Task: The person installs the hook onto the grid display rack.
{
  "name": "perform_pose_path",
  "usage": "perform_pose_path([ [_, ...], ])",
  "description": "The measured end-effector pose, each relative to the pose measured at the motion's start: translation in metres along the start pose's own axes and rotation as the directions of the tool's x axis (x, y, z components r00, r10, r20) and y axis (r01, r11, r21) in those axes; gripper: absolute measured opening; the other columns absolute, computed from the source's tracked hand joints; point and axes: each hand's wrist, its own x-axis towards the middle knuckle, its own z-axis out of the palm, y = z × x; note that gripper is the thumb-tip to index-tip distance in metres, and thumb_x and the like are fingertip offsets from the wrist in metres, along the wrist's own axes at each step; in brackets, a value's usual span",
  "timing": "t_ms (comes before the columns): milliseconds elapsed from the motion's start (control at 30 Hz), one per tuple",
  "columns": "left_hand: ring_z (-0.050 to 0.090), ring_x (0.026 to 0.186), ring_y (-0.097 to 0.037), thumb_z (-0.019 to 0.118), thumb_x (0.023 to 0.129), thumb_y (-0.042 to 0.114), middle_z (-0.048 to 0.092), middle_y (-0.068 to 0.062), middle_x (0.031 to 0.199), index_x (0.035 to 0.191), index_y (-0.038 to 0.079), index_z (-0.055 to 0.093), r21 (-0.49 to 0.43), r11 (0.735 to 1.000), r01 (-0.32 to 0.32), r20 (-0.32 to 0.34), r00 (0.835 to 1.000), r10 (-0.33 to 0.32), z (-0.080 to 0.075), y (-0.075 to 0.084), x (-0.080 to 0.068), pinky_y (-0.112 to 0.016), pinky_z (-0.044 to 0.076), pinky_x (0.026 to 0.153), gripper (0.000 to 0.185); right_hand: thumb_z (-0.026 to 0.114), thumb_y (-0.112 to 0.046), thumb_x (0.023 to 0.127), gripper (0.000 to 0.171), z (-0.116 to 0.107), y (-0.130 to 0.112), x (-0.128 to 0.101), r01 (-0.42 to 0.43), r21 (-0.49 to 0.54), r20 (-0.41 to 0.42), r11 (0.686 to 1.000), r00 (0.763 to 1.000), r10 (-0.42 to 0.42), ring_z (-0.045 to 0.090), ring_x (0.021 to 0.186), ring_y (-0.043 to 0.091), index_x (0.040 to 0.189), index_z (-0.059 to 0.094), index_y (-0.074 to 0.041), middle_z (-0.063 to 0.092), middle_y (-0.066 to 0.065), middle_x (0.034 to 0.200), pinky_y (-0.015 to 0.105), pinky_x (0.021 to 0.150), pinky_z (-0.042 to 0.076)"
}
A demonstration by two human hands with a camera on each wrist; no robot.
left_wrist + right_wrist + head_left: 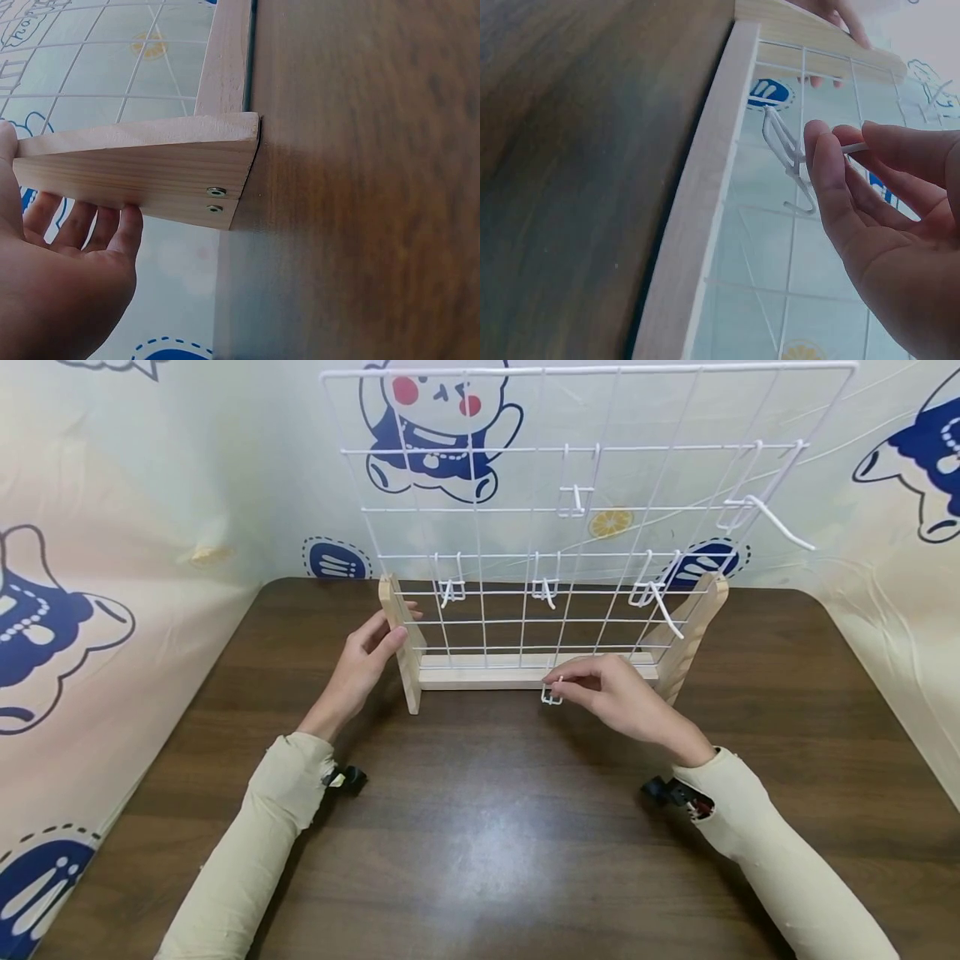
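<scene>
A white wire grid rack (592, 370) stands in a wooden frame with a base bar (480, 679). My left hand (367, 647) grips its left wooden side panel (411, 668), thumb at the front edge and fingers behind; the left wrist view shows two bolt heads (216, 192) on that panel. Between thumb and fingertips, my right hand (615, 693) pinches a small white wire hook (551, 696), low in front of the base bar. From the right wrist, the hook (780, 142) appears close to the grid wires; whether it touches them I cannot tell.
Several white hooks hang on the grid, among them a short one (576, 500) higher up and long-pronged ones at right (780, 522) and lower right (667, 610). The right wooden panel (693, 627) stands beyond my right hand. A printed curtain (247, 460) surrounds the brown table (420, 843).
</scene>
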Motion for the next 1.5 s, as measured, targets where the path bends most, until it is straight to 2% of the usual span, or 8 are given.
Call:
perform_pose_path([
  [233, 0.045, 0.133, -0.038, 0.049, 0.103, 0.012, 0.052, -0.017, 0.143, 0.147, 0.002, 0.045, -0.004, 1.000, 0.012, 0.009, 1.000, -0.012, 0.006, 0.016, -0.004, -0.040, 0.040, 0.105, 0.045, 0.067, -0.006, 0.095, 0.016, -0.006, -0.005, -0.005, 0.060, -0.021, -0.034, 0.998, 0.998, -0.061, 0.065, 0.094, 0.012, 0.105, 0.077, -0.010, 0.074, 0.001, 0.105, 0.022, 0.077, 0.052],
  [333, 0.047, 0.132, -0.035, 0.049, 0.103, 0.013, 0.051, -0.019, 0.143, 0.146, 0.000, 0.045, 0.005, 1.000, 0.011, 0.008, 1.000, -0.011, 0.007, 0.022, -0.005, -0.040, 0.040, 0.105, 0.045, 0.066, -0.004, 0.094, 0.016, -0.007, -0.008, -0.007, 0.083, -0.038, -0.052, 0.996, 0.995, -0.085, 0.065, 0.097, 0.012, 0.106, 0.077, -0.010, 0.073, 0.001, 0.107, 0.020, 0.079, 0.052],
  [467, 0.049, 0.130, -0.029, 0.051, 0.103, 0.019, 0.052, -0.016, 0.143, 0.147, 0.004, 0.047, 0.008, 1.000, 0.009, 0.003, 1.000, -0.009, 0.005, 0.016, -0.003, -0.038, 0.040, 0.104, 0.046, 0.067, -0.003, 0.094, 0.017, -0.010, -0.013, -0.008, 0.099, -0.055, -0.067, 0.994, 0.993, -0.102, 0.065, 0.105, 0.013, 0.106, 0.077, -0.009, 0.073, 0.000, 0.110, 0.023, 0.084, 0.053],
  [667, 0.047, 0.132, -0.034, 0.053, 0.104, 0.023, 0.055, -0.010, 0.142, 0.146, 0.010, 0.049, -0.006, 1.000, -0.006, -0.002, 1.000, 0.006, 0.002, 0.002, 0.000, -0.035, 0.042, 0.103, 0.044, 0.069, -0.001, 0.092, 0.019, -0.018, -0.019, -0.012, 0.126, -0.118, -0.097, 0.985, 0.986, -0.138, 0.066, 0.106, 0.013, 0.106, 0.076, -0.011, 0.073, -0.001, 0.110, 0.029, 0.086, 0.054],
  [867, 0.048, 0.131, -0.032, 0.053, 0.103, 0.024, 0.055, -0.011, 0.142, 0.146, 0.010, 0.050, -0.007, 1.000, -0.013, -0.007, 1.000, 0.013, 0.001, 0.001, 0.000, -0.034, 0.042, 0.102, 0.045, 0.069, 0.000, 0.091, 0.021, -0.030, -0.019, -0.015, 0.137, -0.146, -0.139, 0.980, 0.978, -0.157, 0.067, 0.103, 0.014, 0.109, 0.075, -0.009, 0.073, 0.002, 0.109, 0.022, 0.086, 0.052],
  [1100, 0.046, 0.133, -0.036, 0.051, 0.103, 0.019, 0.051, -0.019, 0.144, 0.146, 0.001, 0.045, 0.005, 1.000, 0.013, 0.009, 1.000, -0.013, 0.008, 0.029, -0.008, -0.038, 0.040, 0.104, 0.047, 0.069, 0.000, 0.091, 0.020, -0.041, -0.019, -0.017, 0.135, -0.172, -0.211, 0.976, 0.963, -0.170, 0.065, 0.108, 0.019, 0.109, 0.076, -0.007, 0.073, 0.004, 0.110, 0.011, 0.088, 0.046],
  [1300, 0.045, 0.134, -0.036, 0.051, 0.103, 0.019, 0.049, -0.019, 0.146, 0.147, 0.002, 0.044, 0.014, 1.000, 0.026, 0.013, 1.000, -0.027, 0.008, 0.031, -0.008, -0.045, 0.039, 0.107, 0.048, 0.068, -0.003, 0.093, 0.019, -0.041, -0.015, -0.016, 0.131, -0.173, -0.247, 0.976, 0.954, -0.172, 0.064, 0.114, 0.021, 0.111, 0.075, -0.006, 0.072, 0.005, 0.113, 0.011, 0.091, 0.043],
  [1500, 0.046, 0.133, -0.035, 0.050, 0.104, 0.017, 0.050, -0.018, 0.145, 0.147, 0.000, 0.044, 0.008, 1.000, 0.025, 0.007, 1.000, -0.025, 0.007, 0.030, -0.008, -0.041, 0.040, 0.105, 0.046, 0.069, -0.003, 0.092, 0.019, -0.038, -0.010, -0.012, 0.156, -0.196, -0.273, 0.968, 0.939, -0.207, 0.064, 0.115, 0.022, 0.110, 0.075, -0.005, 0.072, 0.007, 0.115, 0.012, 0.094, 0.042],
])
